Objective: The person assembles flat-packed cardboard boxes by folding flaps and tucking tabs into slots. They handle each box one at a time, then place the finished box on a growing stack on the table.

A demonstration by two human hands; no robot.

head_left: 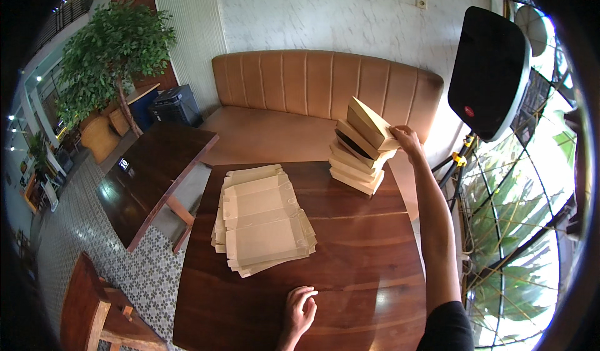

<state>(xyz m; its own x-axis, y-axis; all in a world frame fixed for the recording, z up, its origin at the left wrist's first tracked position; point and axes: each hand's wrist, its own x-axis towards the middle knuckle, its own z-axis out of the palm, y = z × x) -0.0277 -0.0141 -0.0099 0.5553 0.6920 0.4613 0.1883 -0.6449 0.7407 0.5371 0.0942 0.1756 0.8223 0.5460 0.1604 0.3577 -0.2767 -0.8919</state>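
Note:
My right hand point(407, 141) is stretched out to the far right of the table. Its fingers grip the near right corner of a folded brown cardboard box point(370, 123), which sits tilted on top of a stack of similar boxes point(356, 168). One box in the stack shows a dark gap along its side. Close to the table's near edge, my left hand point(301, 310) rests with fingers loosely bent and holds nothing. Beyond it, a pile of flat, unfolded cardboard box blanks point(262, 220) lies on the left half of the table, its sheets slightly askew.
The dark wooden table point(362, 251) meets a brown padded bench point(269, 132) at its far side. A second wooden table point(162, 157) and a chair point(87, 307) stand left. To the right, a black loudspeaker point(490, 70) on a stand is beside a wire grid with plants.

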